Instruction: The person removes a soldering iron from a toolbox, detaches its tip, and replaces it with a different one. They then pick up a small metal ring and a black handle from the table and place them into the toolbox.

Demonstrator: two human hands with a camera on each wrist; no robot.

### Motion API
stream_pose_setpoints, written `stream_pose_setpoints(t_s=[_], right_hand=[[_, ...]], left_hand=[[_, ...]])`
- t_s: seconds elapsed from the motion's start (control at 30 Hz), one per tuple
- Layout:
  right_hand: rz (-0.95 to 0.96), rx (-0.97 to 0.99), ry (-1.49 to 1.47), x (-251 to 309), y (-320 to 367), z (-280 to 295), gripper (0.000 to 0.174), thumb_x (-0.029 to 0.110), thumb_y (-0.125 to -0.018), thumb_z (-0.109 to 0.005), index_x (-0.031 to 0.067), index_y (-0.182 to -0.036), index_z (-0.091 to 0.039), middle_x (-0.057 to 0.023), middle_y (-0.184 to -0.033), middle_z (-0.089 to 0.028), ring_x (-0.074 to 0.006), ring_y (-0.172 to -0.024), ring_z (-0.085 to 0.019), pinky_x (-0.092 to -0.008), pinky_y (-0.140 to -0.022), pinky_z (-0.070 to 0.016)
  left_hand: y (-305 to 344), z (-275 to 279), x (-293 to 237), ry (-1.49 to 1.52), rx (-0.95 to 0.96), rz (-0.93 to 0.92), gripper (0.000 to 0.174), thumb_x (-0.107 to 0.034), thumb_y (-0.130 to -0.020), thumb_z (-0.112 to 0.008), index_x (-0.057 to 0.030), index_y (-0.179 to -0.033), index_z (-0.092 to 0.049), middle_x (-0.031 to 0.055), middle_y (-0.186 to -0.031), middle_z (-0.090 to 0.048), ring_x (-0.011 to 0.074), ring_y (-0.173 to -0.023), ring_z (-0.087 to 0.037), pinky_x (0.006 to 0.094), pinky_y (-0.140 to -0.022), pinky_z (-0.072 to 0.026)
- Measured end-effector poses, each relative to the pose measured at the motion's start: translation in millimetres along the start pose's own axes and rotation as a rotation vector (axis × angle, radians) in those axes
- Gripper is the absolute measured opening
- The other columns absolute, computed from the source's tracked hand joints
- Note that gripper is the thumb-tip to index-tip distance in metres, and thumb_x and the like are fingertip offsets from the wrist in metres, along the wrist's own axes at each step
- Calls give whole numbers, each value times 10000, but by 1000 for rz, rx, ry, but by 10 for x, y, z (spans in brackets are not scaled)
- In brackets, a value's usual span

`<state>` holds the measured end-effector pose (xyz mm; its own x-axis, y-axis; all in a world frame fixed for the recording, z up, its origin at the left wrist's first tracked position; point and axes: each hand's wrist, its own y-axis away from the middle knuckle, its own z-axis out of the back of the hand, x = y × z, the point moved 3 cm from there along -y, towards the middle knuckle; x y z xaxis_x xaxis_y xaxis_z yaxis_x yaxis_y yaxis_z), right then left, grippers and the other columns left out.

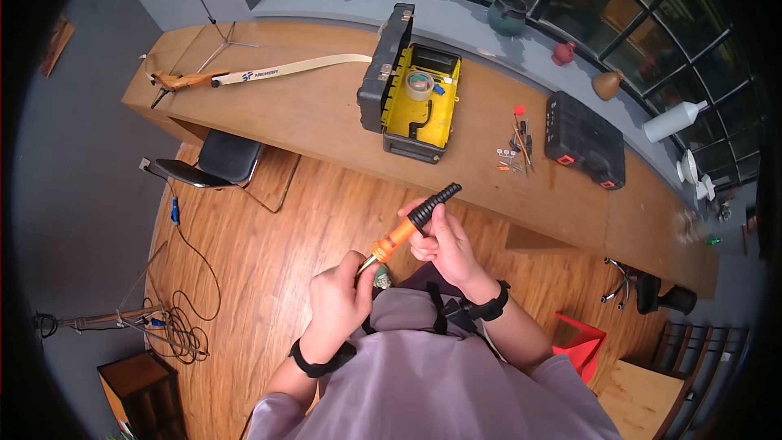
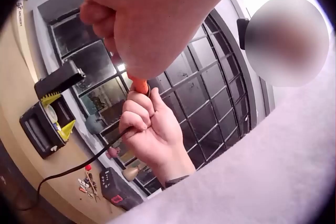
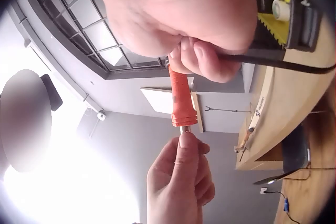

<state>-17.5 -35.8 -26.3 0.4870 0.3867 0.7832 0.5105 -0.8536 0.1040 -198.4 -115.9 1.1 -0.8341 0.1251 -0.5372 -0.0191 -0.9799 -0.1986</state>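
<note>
Soldering iron, black at the grip and orange toward the tip, is what we see held slantwise in the air close to the person's chest, above the wooden floor and on the near side of the long counter. We see the right hand gripping the black part, its fingers curled round it with the thumb laid along the handle. The left hand meets the low end, and in the right wrist view its thumb and fingertips are pinched together on the metal piece just past the orange collar. A black cord trails from the handle toward the counter. On the counter beyond the hands, an open yellow-and-black toolbox stands with a roll of tape lying inside. To its right we find a scatter of small tools and bits, then a closed black case. Far to the left lies an archery bow, with a thin bow stand behind it. A black chair is tucked under the counter's left part, loose cables lie coiled on the floor at near left, and a red box sits at near right.
</note>
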Motion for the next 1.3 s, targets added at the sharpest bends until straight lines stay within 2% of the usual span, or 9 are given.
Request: stream_pose_setpoints(t_s=[0.17,0.33,0.43,0.57,0.7,0.77,0.93,1.13,1.3], right_hand=[[3,-4,126,21,13,-25,459,425,-1107,-330,37,-1253,-528,72,-700,-334,-11,-560,-268,-189,-505,-250],[-18,-65,58,-46,9,41,461,429,-1106,-333,40,-1265,-523,75,-711,-336,-9,-565,-264,-181,-506,-248],[-12,-19,-14,-26,25,-3,468,426,-1107,-329,37,-1291,-514,77,-715,-338,-7,-561,-262,-181,-502,-245],[33,9,34,75,36,-98,472,419,-1110,-322,35,-1312,-507,81,-716,-336,-5,-556,-261,-178,-502,-245],[25,-26,89,51,24,-55,457,402,-1114,-317,37,-1312,-509,84,-712,-334,-4,-555,-264,-182,-499,-244],[18,-44,87,-1,32,-15,450,398,-1115,-318,39,-1306,-511,85,-708,-333,-3,-553,-263,-185,-496,-243],[7,-74,6,-40,36,13,427,393,-1114,-329,45,-1268,-524,86,-682,-322,-9,-540,-252,-193,-489,-238],[-8,-7,-48,68,50,1,569,504,-1098,-268,20,-1247,-527,97,-643,-283,-13,-529,-235,-198,-482,-216],[-79,10,-19,109,34,7,731,637,-1049,-210,3,-1205,-539,97,-623,-254,-23,-517,-213,-204,-473,-201]], left_hand=[[55,-182,189,1403,642,644,287,-286,-1041,-587,-35,-902,-592,-90,-700,-496,65,-579,-456,259,-495,-362],[-72,74,-105,77,-41,25,185,-214,-992,-607,-48,-910,-612,176,-751,-628,369,-688,-645,411,-564,-480],[-61,81,-72,313,158,292,236,-235,-1011,-593,-35,-888,-617,119,-693,-611,297,-655,-646,390,-563,-475],[115,-195,50,1602,644,752,445,-408,-1093,-418,-37,-916,-588,-57,-604,-388,44,-486,-248,256,-455,-202],[83,-240,113,1500,608,725,337,-324,-1083,-477,-29,-955,-579,-41,-614,-426,69,-479,-310,267,-450,-269],[-11,-81,57,537,-21,210,205,-233,-991,-634,-38,-933,-612,61,-600,-562,199,-476,-551,336,-453,-394],[24,19,-84,172,-48,85,158,-186,-941,-685,-47,-926,-611,102,-587,-572,244,-513,-611,378,-493,-449],[47,-131,11,1186,351,538,253,-246,-1041,-593,-53,-878,-586,-71,-641,-466,18,-601,-370,219,-532,-302],[46,-100,-32,1201,390,549,295,-295,-1062,-547,-72,-870,-572,-99,-664,-433,6,-571,-330,201,-509,-252]])
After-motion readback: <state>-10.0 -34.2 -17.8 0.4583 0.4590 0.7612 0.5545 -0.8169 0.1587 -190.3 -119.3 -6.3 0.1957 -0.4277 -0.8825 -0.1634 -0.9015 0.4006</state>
